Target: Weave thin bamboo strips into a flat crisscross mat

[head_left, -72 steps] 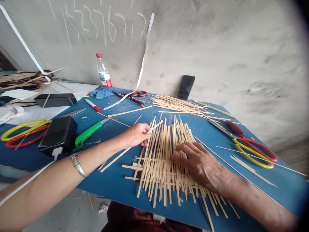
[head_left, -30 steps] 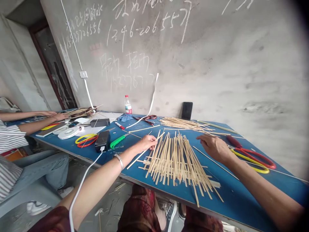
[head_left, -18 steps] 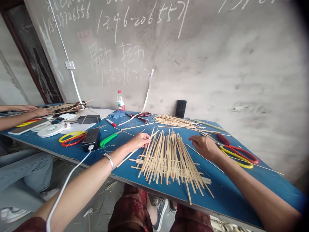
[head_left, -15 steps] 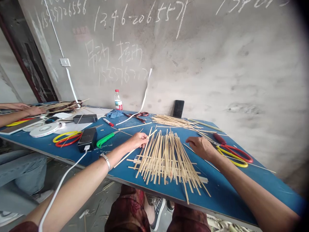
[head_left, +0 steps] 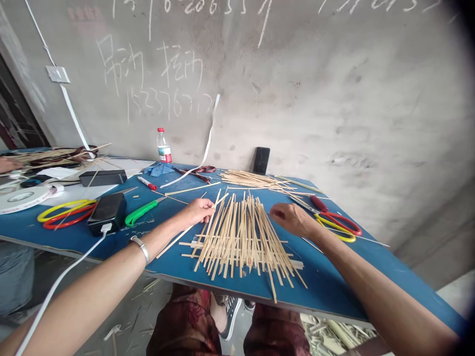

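Bamboo splints [head_left: 241, 247] lie fanned and crossed; I read the left hand [head_left: 198, 210] as pinching one splint, though the view is poor; the right hand [head_left: 291, 220] hangs open, clear of them.

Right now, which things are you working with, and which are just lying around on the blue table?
Working with:
left hand, pinching a bamboo strip
right hand, open beside the pile
crisscrossed bamboo strips

Just lying around:
green-handled knife
red-and-yellow scissors
plastic water bottle
black phone
red-capped marker
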{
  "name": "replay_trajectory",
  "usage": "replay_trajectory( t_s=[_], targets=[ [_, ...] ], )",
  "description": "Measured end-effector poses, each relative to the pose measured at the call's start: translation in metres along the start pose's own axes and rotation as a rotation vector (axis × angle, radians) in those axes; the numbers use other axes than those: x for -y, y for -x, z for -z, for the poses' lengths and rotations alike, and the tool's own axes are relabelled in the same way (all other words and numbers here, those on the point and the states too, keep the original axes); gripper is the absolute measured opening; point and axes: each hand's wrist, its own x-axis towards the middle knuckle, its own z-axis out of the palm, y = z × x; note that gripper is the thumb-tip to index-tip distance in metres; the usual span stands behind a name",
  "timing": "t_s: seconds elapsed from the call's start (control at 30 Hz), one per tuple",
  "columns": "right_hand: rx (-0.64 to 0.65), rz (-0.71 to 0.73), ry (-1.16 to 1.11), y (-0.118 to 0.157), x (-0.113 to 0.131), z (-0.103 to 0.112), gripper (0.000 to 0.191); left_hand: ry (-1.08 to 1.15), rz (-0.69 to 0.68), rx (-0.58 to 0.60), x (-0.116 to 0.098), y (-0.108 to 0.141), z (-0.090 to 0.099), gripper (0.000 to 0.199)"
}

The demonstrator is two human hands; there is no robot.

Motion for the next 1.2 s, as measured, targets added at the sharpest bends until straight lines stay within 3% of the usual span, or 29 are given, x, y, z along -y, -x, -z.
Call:
replay_trajectory(
  t_s=[0.17,0.3,0.43,0.53,0.67,0.8,1.2],
  targets=[
    [0.016,0.099,-0.072,-0.003,0.001,0.002,0.025,0.002,0.011,-0.005,0.001,-0.001,0.0,0.015],
    [0.086,0.184,-0.111,0.003,0.015,0.015,0.036,-0.006,0.022,-0.006,0.0,-0.001,0.0,0.015],
    [0.207,0.205,-0.05,0.041,0.045,0.032,0.074,-0.016,0.017,0.002,-0.002,0.001,0.001,0.014],
    [0.205,0.232,0.027,0.083,0.065,0.025,0.099,-0.018,0.014,0.005,-0.003,0.001,0.0,0.012],
    [0.069,0.165,0.074,0.118,0.073,-0.005,0.104,-0.013,0.015,0.002,-0.004,0.001,-0.001,0.009],
    [-0.034,0.136,0.055,0.12,0.071,-0.023,0.098,-0.033,0.03,0.002,-0.004,0.001,-0.001,0.01],
    [-0.034,0.141,0.039,0.118,0.075,-0.022,0.084,-0.132,0.13,0.068,0.002,-0.002,0.0,0.029]
  ],
)
